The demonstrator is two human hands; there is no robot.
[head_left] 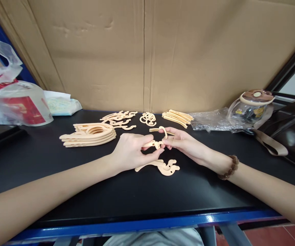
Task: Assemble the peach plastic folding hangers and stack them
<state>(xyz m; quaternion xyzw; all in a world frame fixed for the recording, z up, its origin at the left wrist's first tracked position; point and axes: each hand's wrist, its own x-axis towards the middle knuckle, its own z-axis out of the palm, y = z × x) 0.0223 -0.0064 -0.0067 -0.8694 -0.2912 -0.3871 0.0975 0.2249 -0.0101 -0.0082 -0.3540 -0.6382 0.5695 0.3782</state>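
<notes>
Beige hook point(164, 131): in the head view, raised above the black table point(106, 201) near its middle, curved end up, lower end against the beige piece point(150, 144); fingertips partly hide where they meet
Right hand point(180, 140): thumb and fingers pinching the beige hook
Left hand point(132, 150): thumb and fingers pinching the beige piece
Below the hands: loose beige parts point(168, 168) on the table
Behind the right fingers: one slim strip point(153, 130)
Left of the left hand: stacked beige parts point(91, 136)
Farther back, left to right: wavy arms point(120, 120), spare hooks point(148, 119), straight bars point(178, 118), clear wrapping point(211, 120)
Back edge: upright cardboard point(101, 58)
</notes>
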